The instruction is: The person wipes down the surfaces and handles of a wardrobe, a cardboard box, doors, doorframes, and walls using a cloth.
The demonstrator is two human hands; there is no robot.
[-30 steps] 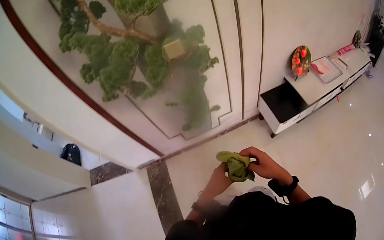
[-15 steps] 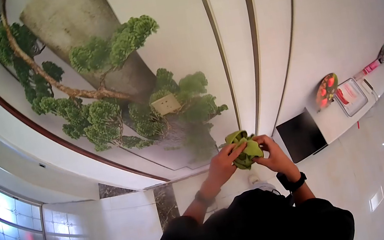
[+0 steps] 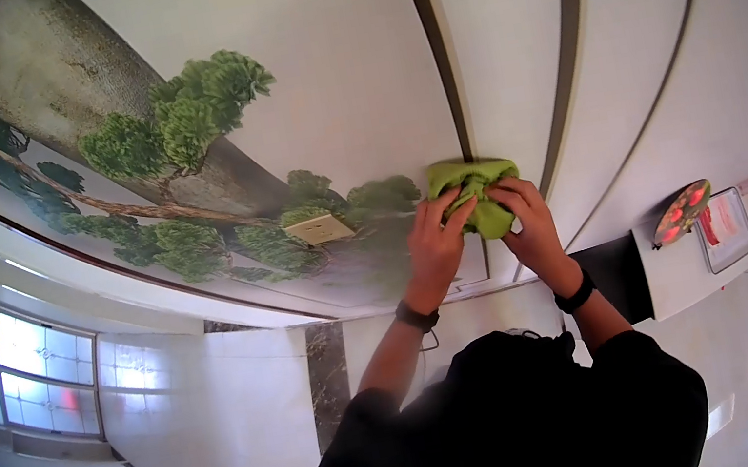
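A bunched green cloth point(image 3: 475, 175) is up against the white wall panel, across a dark vertical strip point(image 3: 440, 54). My left hand point(image 3: 438, 241) grips its left side, the fingers curled into the folds. On the right side, my right hand point(image 3: 525, 216) holds the same cloth with bent fingers. The fingertips of both hands are partly hidden in the fabric. Left of the cloth, a cream wall socket point(image 3: 320, 230) sits on a wall picture of a green pine tree point(image 3: 214, 102).
At right stands a low white cabinet point(image 3: 670, 288) with a black front panel point(image 3: 614, 277). On it are a round plate with red shapes point(image 3: 683, 213) and a tray point(image 3: 726, 230). A window point(image 3: 42, 350) is at far left, and glossy tiles point(image 3: 219, 428) cover the floor.
Both hands have moved up and forward with the cloth, from in front of my body to the wall. The cloth is spread wider, and my view has shifted.
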